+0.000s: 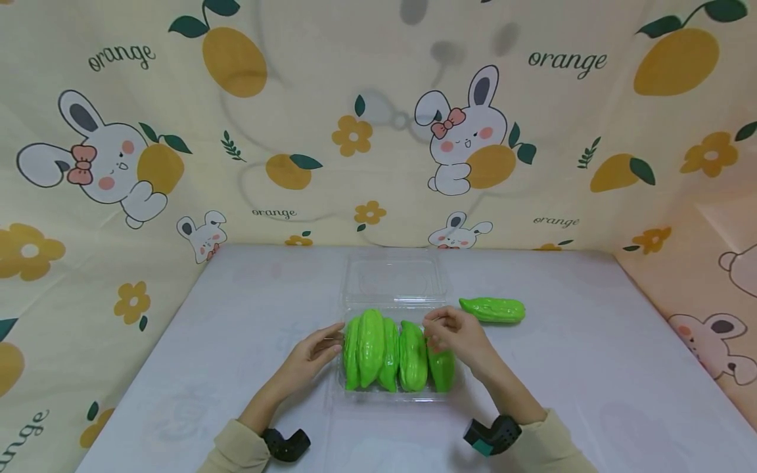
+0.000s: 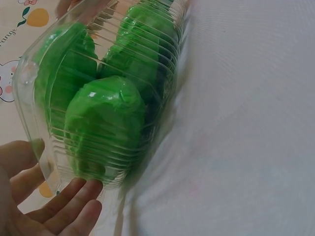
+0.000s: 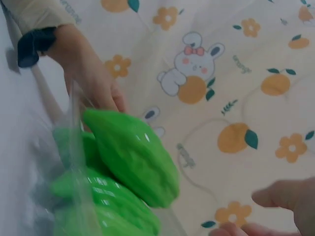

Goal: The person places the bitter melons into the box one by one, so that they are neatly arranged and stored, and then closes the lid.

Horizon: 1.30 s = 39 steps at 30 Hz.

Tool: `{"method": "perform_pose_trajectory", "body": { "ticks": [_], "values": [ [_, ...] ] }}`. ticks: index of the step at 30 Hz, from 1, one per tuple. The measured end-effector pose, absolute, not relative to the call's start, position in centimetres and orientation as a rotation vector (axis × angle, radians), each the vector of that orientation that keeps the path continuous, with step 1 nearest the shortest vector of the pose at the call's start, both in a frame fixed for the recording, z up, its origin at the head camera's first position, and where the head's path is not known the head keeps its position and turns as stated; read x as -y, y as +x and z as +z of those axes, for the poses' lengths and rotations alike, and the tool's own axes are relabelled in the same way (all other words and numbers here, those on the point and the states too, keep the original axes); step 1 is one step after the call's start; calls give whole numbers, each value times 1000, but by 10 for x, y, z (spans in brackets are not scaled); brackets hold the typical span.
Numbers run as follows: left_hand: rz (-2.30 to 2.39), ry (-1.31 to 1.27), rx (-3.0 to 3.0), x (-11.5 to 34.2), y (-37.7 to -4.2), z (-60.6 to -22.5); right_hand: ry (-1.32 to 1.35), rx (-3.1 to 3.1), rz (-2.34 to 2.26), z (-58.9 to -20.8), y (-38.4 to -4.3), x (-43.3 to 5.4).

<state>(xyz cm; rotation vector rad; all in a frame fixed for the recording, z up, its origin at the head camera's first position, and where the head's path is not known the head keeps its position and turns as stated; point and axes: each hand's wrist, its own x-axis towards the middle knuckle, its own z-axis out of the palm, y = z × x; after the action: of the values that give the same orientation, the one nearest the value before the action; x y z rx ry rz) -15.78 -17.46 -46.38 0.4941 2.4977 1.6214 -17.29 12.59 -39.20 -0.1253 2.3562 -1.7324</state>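
Five glossy bright-green, elongated, ridged vegetable shapes (image 1: 370, 348) lie in an open clear plastic hinged box (image 1: 395, 397) between two bare hands.
The left hand (image 1: 309, 356), fingers loosely extended, touches the box's left side; the right hand (image 1: 462, 336), thumb and fingers apart, is above the rightmost piece, gripping nothing; a sixth green vegetable shape (image 1: 495, 310) lies on the white tabletop (image 1: 568, 355) just beyond it.

Box (image 1: 395, 397) on table (image 1: 591, 374); gourds (image 1: 413, 358) inside; lid (image 1: 394, 279) behind box; lone gourd (image 1: 499, 311) right of box, behind right hand (image 1: 458, 336)
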Motion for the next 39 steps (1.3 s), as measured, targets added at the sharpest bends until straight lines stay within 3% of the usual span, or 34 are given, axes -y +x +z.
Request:
{"method": "perform_pose_trajectory", "body": {
  "ticks": [39],
  "values": [
    [1620,529,-2484,177,-159,-465,-64,-2598,-1780,-398,-200,-198]
  ]
}}
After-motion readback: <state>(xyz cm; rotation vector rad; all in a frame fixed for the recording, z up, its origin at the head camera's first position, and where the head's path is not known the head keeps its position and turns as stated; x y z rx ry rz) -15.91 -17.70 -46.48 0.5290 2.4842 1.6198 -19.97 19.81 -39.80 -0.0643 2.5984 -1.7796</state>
